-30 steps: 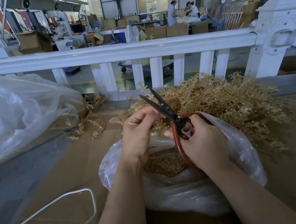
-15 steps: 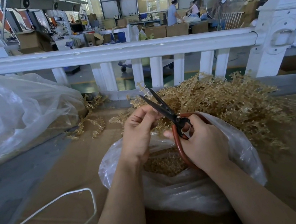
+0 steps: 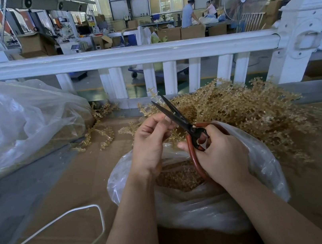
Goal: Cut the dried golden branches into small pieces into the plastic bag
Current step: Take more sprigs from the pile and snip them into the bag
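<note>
Scissors gape wide in the right hand, fingers curled through the red handles. The left hand pinches a golden sprig between the blades, over the plastic bag at the worktop's near edge. Cut bits already line the bag, but a big pile of branches waits by the far edge, so much work looks left.
</note>
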{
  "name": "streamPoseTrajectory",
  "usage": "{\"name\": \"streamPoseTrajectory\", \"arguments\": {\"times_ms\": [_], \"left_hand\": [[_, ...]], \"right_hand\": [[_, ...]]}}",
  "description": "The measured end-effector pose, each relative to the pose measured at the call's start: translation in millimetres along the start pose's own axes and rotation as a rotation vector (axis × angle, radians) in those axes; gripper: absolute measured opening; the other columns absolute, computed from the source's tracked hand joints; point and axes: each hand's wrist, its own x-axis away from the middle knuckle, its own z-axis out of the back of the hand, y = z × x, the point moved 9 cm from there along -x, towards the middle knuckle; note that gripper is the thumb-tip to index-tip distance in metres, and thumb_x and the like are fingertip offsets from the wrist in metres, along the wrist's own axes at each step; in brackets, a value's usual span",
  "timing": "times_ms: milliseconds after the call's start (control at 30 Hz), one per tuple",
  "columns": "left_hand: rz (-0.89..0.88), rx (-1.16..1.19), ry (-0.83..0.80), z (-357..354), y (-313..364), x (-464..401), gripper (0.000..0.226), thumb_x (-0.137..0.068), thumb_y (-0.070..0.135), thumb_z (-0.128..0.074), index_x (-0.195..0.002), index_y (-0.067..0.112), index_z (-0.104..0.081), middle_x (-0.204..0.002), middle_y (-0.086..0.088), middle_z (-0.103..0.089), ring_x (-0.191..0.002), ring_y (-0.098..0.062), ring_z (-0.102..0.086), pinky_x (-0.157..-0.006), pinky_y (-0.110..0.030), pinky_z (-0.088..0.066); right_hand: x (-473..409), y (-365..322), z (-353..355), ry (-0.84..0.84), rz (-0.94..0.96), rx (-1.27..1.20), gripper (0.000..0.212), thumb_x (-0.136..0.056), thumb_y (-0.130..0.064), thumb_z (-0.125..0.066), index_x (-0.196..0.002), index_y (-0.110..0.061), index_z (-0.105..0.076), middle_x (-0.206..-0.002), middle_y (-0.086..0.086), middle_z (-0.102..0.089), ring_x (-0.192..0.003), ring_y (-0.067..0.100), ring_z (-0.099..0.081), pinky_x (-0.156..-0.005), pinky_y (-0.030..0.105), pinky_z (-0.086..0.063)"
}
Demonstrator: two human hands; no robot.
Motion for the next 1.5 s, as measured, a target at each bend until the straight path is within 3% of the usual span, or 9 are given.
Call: {"name": "streamPoseTrajectory", "arguments": {"times_ms": [233, 500, 600, 700, 800, 933, 1167, 1333, 1500], "left_hand": [[0.007, 0.017, 0.019, 2, -2, -1, 0.026, -0.095, 0.011, -0.06, -0.076, 0.026, -0.071, -0.077, 0.005, -0.067, -0.08, -0.009, -0.059, -0.077, -0.022, -0.047], [0.038, 0.036, 0.111, 14, -9, -2, 0.026, -0.095, 0.013, -0.062, -0.077, 0.026, -0.077, -0.073, 0.006, -0.067, -0.072, -0.006, -0.059, -0.073, -0.023, -0.047], [0.066, -0.028, 0.094, 12, -14, -4, 0.019, -0.094, 0.014, -0.064, -0.081, 0.021, -0.077, -0.071, 0.005, -0.065, -0.066, -0.007, -0.051, -0.067, -0.022, -0.042], [0.086, -0.137, 0.066, 7, -18, -3, 0.017, -0.091, 0.01, -0.068, -0.077, 0.017, -0.076, -0.066, 0.01, -0.065, -0.057, 0.002, -0.051, -0.059, -0.013, -0.041], [0.099, -0.188, 0.032, 3, -21, -2, 0.015, -0.089, 0.007, -0.069, -0.078, 0.013, -0.076, -0.061, 0.012, -0.065, -0.054, 0.005, -0.053, -0.057, -0.007, -0.041], [0.12, -0.253, -0.02, -2, -23, -3, 0.013, -0.089, 0.006, -0.07, -0.078, 0.011, -0.076, -0.057, 0.01, -0.063, -0.051, 0.003, -0.051, -0.055, -0.007, -0.04], [0.133, -0.284, -0.112, -15, -21, 0, 0.019, -0.09, 0.002, -0.067, -0.075, 0.011, -0.074, -0.062, 0.007, -0.067, -0.054, 0.003, -0.055, -0.055, -0.008, -0.04], [0.165, -0.194, 0.106, 8, -26, -1, 0.02, -0.093, 0.016, -0.063, -0.076, 0.011, -0.056, -0.061, 0.0, -0.058, -0.05, -0.012, -0.047, -0.044, -0.021, -0.035], [-0.097, -0.126, 0.372, 29, 1, 2, 0.035, -0.093, 0.033, -0.068, -0.074, 0.011, -0.047, -0.055, 0.001, -0.041, -0.047, -0.012, -0.033, -0.045, -0.023, -0.03]], "right_hand": [[0, -2, 1, 0.018, 0.02, -0.028, 0.052, -0.076, -0.077, -0.055, -0.072, -0.026, -0.044, -0.06, -0.02, -0.043, -0.052, 0.003, -0.041, -0.048, 0.01, -0.02], [1, 5, -5, 0.017, 0.021, -0.005, 0.055, -0.078, -0.076, -0.055, -0.073, -0.022, -0.061, -0.063, -0.013, -0.063, -0.055, 0.004, -0.055, -0.05, 0.012, -0.033], [0, 8, -4, 0.04, -0.016, -0.023, 0.045, -0.081, -0.07, -0.058, -0.069, -0.027, -0.056, -0.053, -0.018, -0.05, -0.047, -0.005, -0.043, -0.047, 0.005, -0.026], [0, 13, -4, 0.054, -0.059, -0.046, 0.031, -0.085, -0.05, -0.069, -0.068, -0.032, -0.051, -0.05, -0.024, -0.038, -0.047, -0.01, -0.039, -0.043, 0.008, -0.032], [-1, 24, -10, 0.019, -0.145, -0.154, 0.027, -0.087, -0.046, -0.066, -0.067, -0.031, -0.056, -0.053, -0.017, -0.051, -0.054, -0.002, -0.052, -0.048, 0.011, -0.032], [-2, 30, -19, -0.065, -0.235, -0.341, 0.023, -0.089, -0.041, -0.069, -0.08, -0.02, -0.071, -0.066, -0.007, -0.067, -0.066, 0.009, -0.064, -0.06, 0.039, -0.055], [-1, 29, -23, -0.109, -0.263, -0.372, 0.022, -0.089, -0.039, -0.071, -0.088, -0.017, -0.073, -0.073, -0.006, -0.071, -0.073, 0.01, -0.067, -0.07, 0.04, -0.057], [-1, 27, -20, -0.08, -0.255, -0.371, 0.011, -0.091, -0.033, -0.07, -0.088, -0.023, -0.071, -0.074, -0.009, -0.07, -0.074, 0.007, -0.066, -0.071, 0.039, -0.057], [-1, 25, -22, -0.1, -0.221, -0.317, 0.012, -0.091, -0.036, -0.069, -0.088, -0.024, -0.07, -0.071, -0.011, -0.068, -0.072, 0.005, -0.065, -0.068, 0.035, -0.057]]}}
